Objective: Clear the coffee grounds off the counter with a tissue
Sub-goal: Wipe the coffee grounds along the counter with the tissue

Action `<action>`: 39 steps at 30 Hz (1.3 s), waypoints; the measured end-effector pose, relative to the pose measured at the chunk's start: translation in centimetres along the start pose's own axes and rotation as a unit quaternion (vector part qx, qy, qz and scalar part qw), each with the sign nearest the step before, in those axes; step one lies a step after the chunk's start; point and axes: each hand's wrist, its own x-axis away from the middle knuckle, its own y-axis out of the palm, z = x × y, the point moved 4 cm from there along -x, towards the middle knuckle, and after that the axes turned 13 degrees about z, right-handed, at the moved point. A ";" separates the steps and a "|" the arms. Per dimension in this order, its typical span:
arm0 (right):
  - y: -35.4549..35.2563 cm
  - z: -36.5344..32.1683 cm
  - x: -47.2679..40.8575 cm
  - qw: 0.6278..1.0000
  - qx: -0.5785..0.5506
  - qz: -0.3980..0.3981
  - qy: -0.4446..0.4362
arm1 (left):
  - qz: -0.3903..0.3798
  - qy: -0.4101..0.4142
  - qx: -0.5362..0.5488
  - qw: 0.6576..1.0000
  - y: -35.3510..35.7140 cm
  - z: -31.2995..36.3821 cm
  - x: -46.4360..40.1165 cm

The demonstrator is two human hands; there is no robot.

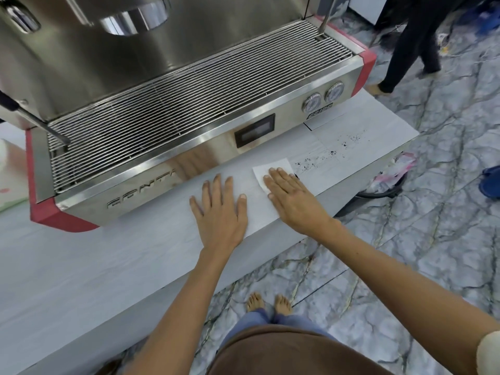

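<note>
A coffee bar or café: a big steel espresso machine (pixel 173 109) fills a pale desk (pixel 81 261) above marble flooring (pixel 405 253).

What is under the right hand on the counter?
The right hand lies flat on a white tissue spread on the counter. Any grounds beneath the tissue are hidden; loose coffee grounds lie just beyond it.

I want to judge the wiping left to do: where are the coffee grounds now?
The coffee grounds lie scattered on the counter, right of the tissue under the right hand.
</note>
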 end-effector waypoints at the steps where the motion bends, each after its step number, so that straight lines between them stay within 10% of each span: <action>1: -0.2 0.5 0.0 1.000 -0.003 0.003 0.005 | -0.006 0.003 -0.005 1.000 0.1 0.1 0.0; 39: -6.0 11.2 -2.9 0.978 -0.131 0.091 0.138 | -0.023 0.023 0.022 0.999 1.4 3.8 -0.6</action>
